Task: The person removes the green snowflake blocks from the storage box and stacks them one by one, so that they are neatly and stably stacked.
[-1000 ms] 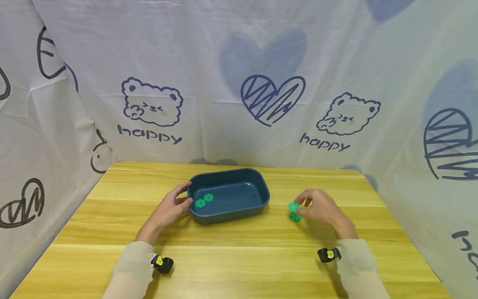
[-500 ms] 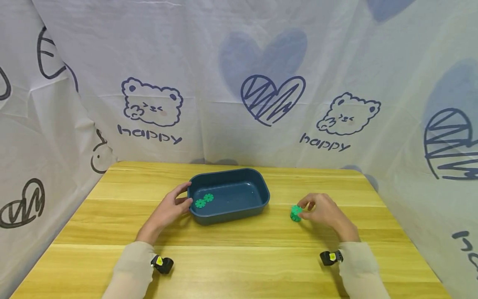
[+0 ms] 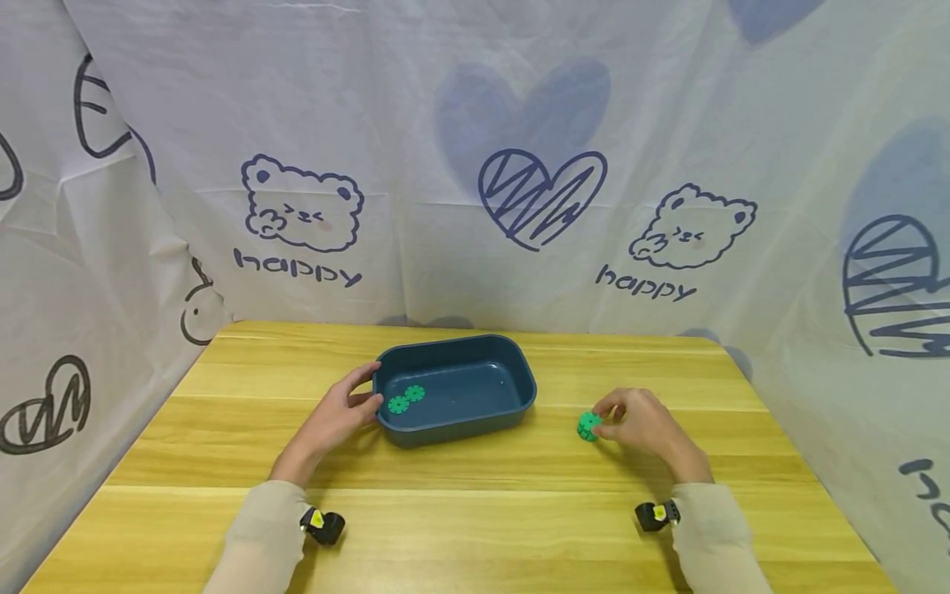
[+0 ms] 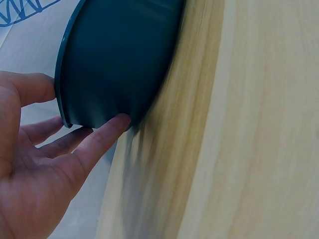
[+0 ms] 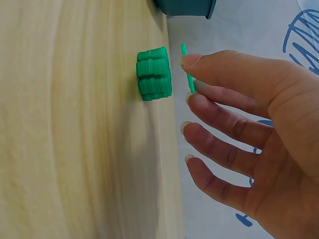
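My right hand (image 3: 644, 422) pinches a thin green notched plastic disc (image 5: 187, 69) between thumb and finger. The disc is just above a short stack of matching green discs (image 5: 153, 74) on the table, and a narrow gap parts the two in the right wrist view. In the head view, held disc and stack overlap. My left hand (image 3: 347, 410) holds the left end of a dark blue plastic bin (image 3: 453, 427), its thumb at the rim and other fingers against the outer wall (image 4: 114, 59). Two green discs (image 3: 406, 399) lie flat inside the bin, near its left end.
A wooden table (image 3: 475, 528) carries everything. White cloth (image 3: 430, 272) printed with hearts and bears hangs behind it and at both sides. A small black wrist camera (image 3: 323, 525) sits on the left wrist, and another camera (image 3: 656, 516) on the right.
My right hand has lowered the disc and shifted slightly right, bringing it over the stack; in the last half second it moved only slightly. My left hand and the bin stay put.
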A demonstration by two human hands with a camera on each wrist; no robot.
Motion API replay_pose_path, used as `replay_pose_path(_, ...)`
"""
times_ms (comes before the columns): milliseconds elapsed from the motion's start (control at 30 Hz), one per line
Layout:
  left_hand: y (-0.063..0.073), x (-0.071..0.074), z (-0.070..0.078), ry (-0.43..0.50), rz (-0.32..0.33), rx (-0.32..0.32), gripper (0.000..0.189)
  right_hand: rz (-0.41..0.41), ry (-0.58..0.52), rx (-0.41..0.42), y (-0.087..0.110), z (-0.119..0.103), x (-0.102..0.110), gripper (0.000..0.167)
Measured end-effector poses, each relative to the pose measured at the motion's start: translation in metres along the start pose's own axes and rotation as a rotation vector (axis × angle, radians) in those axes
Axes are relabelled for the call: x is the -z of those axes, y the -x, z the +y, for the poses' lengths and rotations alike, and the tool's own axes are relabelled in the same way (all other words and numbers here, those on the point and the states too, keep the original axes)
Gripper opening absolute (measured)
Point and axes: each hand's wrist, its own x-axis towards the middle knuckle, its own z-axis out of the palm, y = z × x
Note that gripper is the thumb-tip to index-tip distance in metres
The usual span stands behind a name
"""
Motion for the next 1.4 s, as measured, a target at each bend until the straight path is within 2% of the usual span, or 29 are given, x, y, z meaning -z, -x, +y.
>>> replay_pose_path(500,-0.0008,-0.0003,-0.0006,-0.013,0.003,-0.008,0.061,-0.029,-0.013,-0.023,-0.0009,0.0031,-0.0045,0.021)
replay_pose_path(1400,0.0005,-0.0005,0.0010,-0.017,0.003,0.005,0.061,-0.026,-0.037,-0.027,0.0013,0.0046,-0.0066,0.022)
